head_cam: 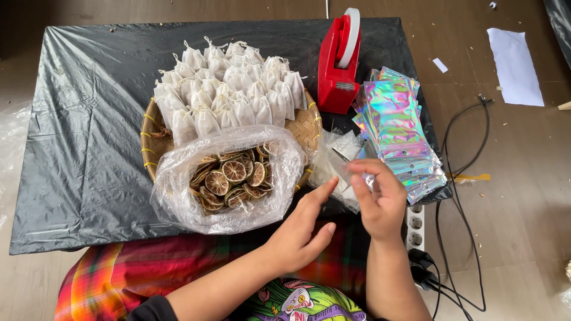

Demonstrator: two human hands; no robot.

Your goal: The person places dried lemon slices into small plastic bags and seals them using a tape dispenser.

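Note:
My right hand [380, 199] pinches a small clear plastic pouch [342, 163] at the table's front edge, just left of a stack of shiny holographic pouches [398, 128]. My left hand [300, 229] hovers beside it with fingers apart and the index finger pointing up toward the pouch, holding nothing. A clear plastic bag of dried citrus slices [229, 178] lies to the left of both hands. Behind it a woven bamboo tray [304, 128] carries a heap of small white drawstring sachets [229, 89].
A red tape dispenser [339, 59] stands at the back right on the black plastic table cover [83, 142]. A white power strip [415, 229] and black cables [461, 178] lie on the wooden floor at right, with white paper [514, 59] farther back.

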